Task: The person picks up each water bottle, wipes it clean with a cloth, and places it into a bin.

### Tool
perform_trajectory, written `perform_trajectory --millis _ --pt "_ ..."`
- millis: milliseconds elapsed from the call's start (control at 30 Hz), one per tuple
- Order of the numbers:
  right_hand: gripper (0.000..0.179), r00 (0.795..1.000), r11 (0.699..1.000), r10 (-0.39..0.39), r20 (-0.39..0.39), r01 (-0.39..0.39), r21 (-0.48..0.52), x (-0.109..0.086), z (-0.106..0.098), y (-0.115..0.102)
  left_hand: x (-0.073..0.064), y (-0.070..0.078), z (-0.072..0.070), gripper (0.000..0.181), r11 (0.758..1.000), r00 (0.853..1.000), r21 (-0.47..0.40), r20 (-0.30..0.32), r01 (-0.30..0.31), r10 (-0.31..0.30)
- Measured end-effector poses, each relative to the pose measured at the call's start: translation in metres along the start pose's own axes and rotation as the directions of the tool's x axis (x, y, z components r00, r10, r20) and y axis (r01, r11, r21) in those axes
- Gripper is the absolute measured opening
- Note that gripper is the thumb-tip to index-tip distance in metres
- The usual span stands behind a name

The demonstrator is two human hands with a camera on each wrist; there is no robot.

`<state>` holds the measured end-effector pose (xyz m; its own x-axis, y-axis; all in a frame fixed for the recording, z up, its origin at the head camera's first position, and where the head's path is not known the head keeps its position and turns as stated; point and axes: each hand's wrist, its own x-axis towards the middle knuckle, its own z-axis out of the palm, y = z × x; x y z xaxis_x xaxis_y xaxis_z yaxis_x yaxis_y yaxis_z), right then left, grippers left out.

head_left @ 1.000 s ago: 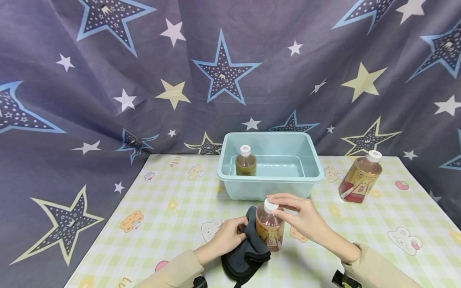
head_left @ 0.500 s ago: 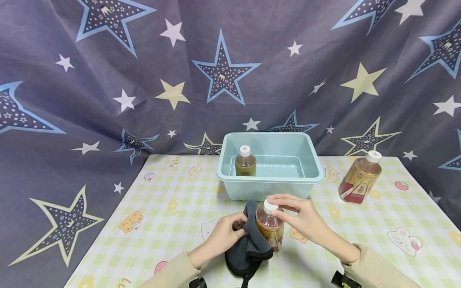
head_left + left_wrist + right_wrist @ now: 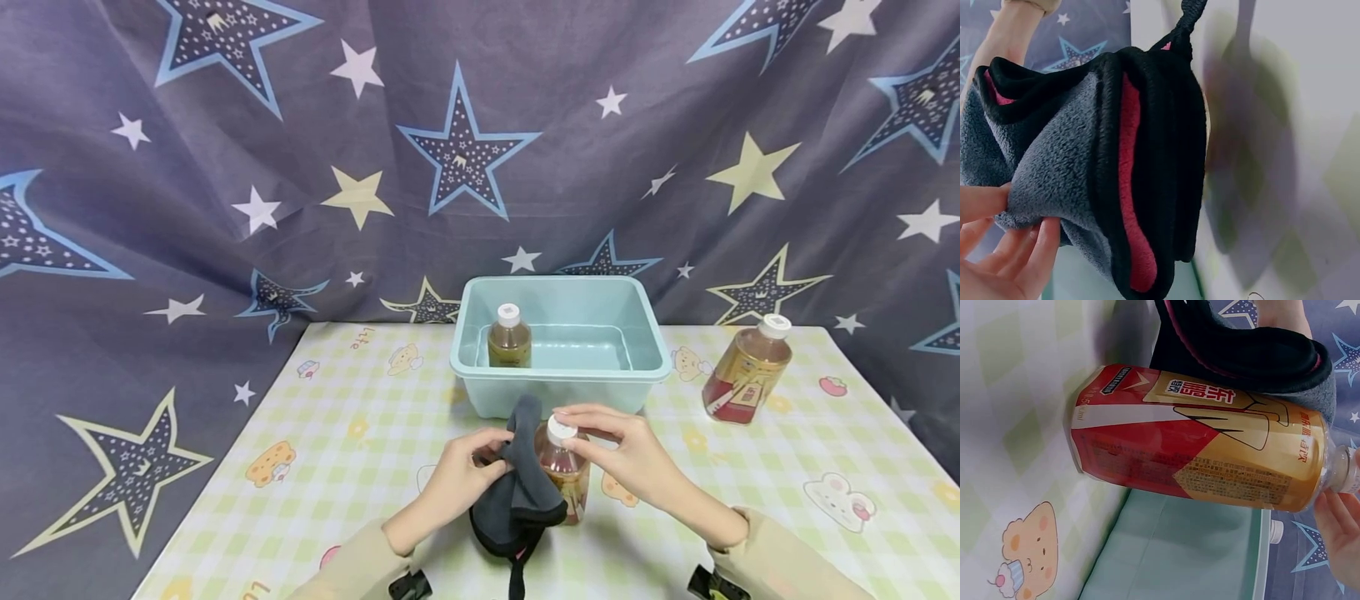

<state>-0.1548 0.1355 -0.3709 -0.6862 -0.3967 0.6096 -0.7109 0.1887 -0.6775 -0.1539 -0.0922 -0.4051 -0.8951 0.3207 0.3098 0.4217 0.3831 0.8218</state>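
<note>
Gray cloth [image 3: 497, 510] pinched in the left hand [image 3: 467, 475], bottle [image 3: 572, 479] gripped by its cap [image 3: 562, 428] in the right hand [image 3: 633, 448]!
From the left: fingers bunching the cloth, black-trimmed with a flash of pink, toward the front edge of the checked table [image 3: 352, 492]; behind, by the back edge, a pale blue tub [image 3: 558, 392], with a second bottle [image 3: 509, 346] inside at the left end; next, the gripped bottle, upright on the table, just beside the cloth; and far right, near the back right corner, a third bottle [image 3: 746, 377].
</note>
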Motion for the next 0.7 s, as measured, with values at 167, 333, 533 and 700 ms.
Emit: perform_trajectory --millis 167,333,533,700 --pt "0.03 1.0 1.0 0.001 -0.005 -0.001 0.001 0.0 0.0 -0.001 0.0 0.002 0.001 0.027 1.0 1.0 -0.014 -0.021 -0.019 0.019" --pt "0.03 1.0 1.0 -0.003 -0.009 0.003 -0.005 0.001 -0.001 -0.001 -0.001 0.001 0.002 0.028 0.999 1.0 -0.025 -0.012 -0.022 0.022" --pt "0.029 1.0 1.0 0.001 -0.006 -0.001 0.0 0.0 0.0 -0.001 -0.003 -0.007 0.005 0.025 0.999 1.0 0.032 -0.004 -0.026 0.026" --pt "0.03 1.0 1.0 -0.009 -0.007 0.009 -0.003 0.0 0.0 0.0 -0.003 -0.014 0.008 0.021 0.995 0.999 0.095 0.009 -0.043 0.042"
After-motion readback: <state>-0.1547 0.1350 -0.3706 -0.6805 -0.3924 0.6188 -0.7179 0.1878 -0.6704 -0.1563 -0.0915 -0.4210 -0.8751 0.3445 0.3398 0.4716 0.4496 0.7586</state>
